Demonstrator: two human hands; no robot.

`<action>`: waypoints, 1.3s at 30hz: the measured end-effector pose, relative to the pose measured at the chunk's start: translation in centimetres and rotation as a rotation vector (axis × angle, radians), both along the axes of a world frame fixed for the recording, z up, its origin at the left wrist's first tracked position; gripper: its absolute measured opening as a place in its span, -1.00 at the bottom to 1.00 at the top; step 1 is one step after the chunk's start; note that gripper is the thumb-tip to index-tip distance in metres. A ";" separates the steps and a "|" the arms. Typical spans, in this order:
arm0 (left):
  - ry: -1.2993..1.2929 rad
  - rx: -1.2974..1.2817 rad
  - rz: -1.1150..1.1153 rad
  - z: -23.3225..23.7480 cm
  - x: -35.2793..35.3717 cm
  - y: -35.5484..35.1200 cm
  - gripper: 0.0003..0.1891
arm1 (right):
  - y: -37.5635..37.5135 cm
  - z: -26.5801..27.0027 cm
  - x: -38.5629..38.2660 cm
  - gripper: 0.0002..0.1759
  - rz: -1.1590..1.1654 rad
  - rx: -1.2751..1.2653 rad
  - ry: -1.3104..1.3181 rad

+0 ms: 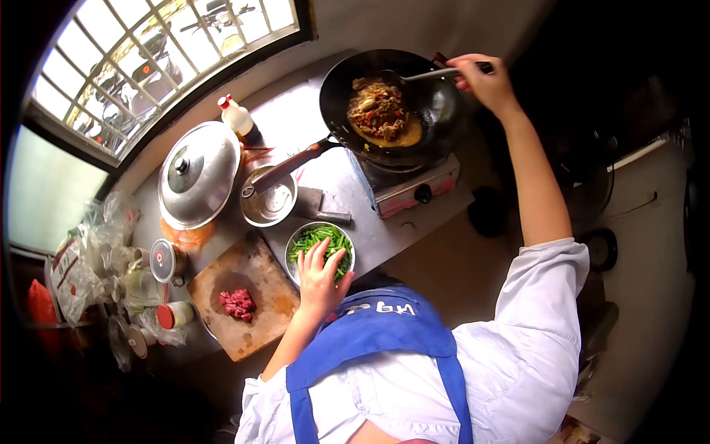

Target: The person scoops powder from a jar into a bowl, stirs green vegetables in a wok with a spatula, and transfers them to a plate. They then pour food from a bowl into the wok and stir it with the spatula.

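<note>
Green beans [318,238], cut short, fill a small steel bowl [291,250] that sits under the left hand [322,277]. That hand's fingers are spread and lie over the near rim and onto the beans, resting rather than gripping. The right hand [484,81] is stretched far forward, clamped around the end of a spatula [429,74]. The spatula's blade reaches into a black wok [444,103], where a brown, saucy mix [381,111] lies on the side away from that hand.

The step in hand looks like tending the wok while the beans are made ready. Getting them across would call for a real grip on the bowl rim or a gathered handful, then a carry forward and toward the right hand, clear of the wok's long handle [292,166], which points back toward the left hand.

The wok sits on a small tabletop burner [410,189]. Just outside the left hand lies a wooden board [262,285] with a small heap of red meat [237,303]. Ahead of its fingertips stands an empty steel dish [270,207], and further out a domed pot lid [198,174], a squeeze bottle [238,117] and some jars [166,260].
</note>
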State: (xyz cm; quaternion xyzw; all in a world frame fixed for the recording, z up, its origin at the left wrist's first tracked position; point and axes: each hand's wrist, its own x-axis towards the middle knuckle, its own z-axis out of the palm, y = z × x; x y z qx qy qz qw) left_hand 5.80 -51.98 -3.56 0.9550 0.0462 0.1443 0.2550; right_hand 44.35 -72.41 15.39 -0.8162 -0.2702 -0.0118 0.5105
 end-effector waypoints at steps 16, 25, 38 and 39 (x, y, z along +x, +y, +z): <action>-0.026 0.052 -0.101 1.0 5.2 -4.4 -0.41 | -9.5 4.7 -11.7 -0.75 0.399 -0.256 -0.465; -0.052 0.037 -0.030 0.9 6.8 -6.9 -0.42 | -11.0 3.7 -14.9 -0.79 0.500 -0.349 -0.461; -0.088 0.011 0.140 -0.6 4.0 -9.1 -0.43 | -11.1 -0.9 -11.6 -0.84 0.097 -0.001 -0.025; -0.077 0.009 0.157 -0.5 3.5 -8.9 -0.44 | -11.1 0.1 -12.0 -0.85 0.056 0.039 -0.042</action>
